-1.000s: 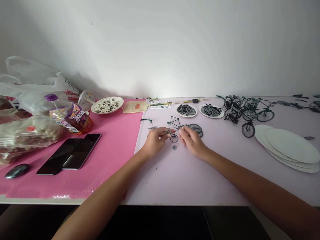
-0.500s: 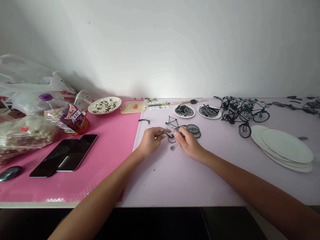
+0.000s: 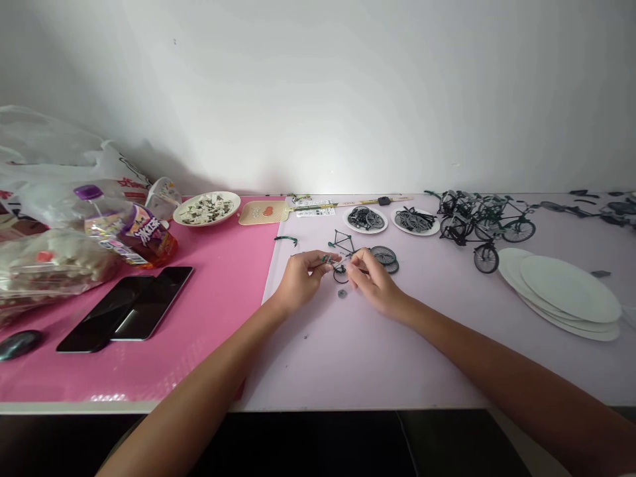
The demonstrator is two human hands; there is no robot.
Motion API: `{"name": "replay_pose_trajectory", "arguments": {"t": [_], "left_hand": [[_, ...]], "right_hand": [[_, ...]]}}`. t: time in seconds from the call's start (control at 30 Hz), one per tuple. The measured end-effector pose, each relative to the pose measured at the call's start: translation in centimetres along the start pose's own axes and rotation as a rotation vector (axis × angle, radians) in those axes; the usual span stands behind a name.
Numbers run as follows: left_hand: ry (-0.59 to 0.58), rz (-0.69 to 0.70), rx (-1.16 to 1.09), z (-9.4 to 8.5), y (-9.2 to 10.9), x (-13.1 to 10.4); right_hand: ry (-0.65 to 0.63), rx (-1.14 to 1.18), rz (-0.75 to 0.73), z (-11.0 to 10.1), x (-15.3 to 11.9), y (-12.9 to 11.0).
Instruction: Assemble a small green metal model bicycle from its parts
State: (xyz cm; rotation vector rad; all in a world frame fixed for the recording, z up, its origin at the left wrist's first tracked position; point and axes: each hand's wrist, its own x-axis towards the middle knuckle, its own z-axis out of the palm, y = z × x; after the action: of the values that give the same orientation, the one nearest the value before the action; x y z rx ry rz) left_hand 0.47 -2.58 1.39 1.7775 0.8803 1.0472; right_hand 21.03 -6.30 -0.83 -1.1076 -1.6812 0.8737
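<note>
My left hand (image 3: 302,277) is closed in a pinch on a small green model-bicycle part (image 3: 326,259). Facing it, my right hand (image 3: 375,283) is closed too, its fingertips meeting at a thin piece too small to name. Below the fingertips shows a thin dark ring (image 3: 340,279), and nearer me lies a small grey disc (image 3: 342,293). A dark green bicycle frame (image 3: 342,241) rests on the table just beyond my hands. Two spoked wheels (image 3: 383,254) lie partly behind my right hand. Off to the left is a curved green mudguard-like strip (image 3: 285,238).
Two white plates (image 3: 366,231) of wheels and black parts stand at the back. Model bicycles (image 3: 517,229) crowd the back right, near stacked white plates (image 3: 571,288). Leftward are two phones (image 3: 152,305), a purple-capped bottle (image 3: 144,232) and a plate of pale pieces (image 3: 207,209).
Both hands stay nearly in place, with the small parts at the fingertips shifting slightly. The whole view has moved a little.
</note>
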Motion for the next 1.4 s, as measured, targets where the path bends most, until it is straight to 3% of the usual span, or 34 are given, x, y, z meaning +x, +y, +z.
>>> {"name": "replay_pose_trajectory", "arguments": {"t": [0.27, 0.73, 1.0, 1.4], "left_hand": [[0.016, -0.063, -0.065, 0.1, 0.0, 0.1], [0.056, 0.009, 0.002, 0.9, 0.0, -0.4], [-0.001, -0.021, 0.016, 1.2, -0.3, -0.6], [0.049, -0.029, -0.102, 0.6, -0.2, -0.1]], "right_hand": [[0.086, -0.036, -0.093, 0.6, -0.1, 0.5], [0.144, 0.000, -0.022, 1.1, -0.5, -1.0], [0.169, 0.015, 0.052, 0.8, -0.2, -1.8], [0.049, -0.117, -0.069, -0.3, 0.3, -0.7]]}}
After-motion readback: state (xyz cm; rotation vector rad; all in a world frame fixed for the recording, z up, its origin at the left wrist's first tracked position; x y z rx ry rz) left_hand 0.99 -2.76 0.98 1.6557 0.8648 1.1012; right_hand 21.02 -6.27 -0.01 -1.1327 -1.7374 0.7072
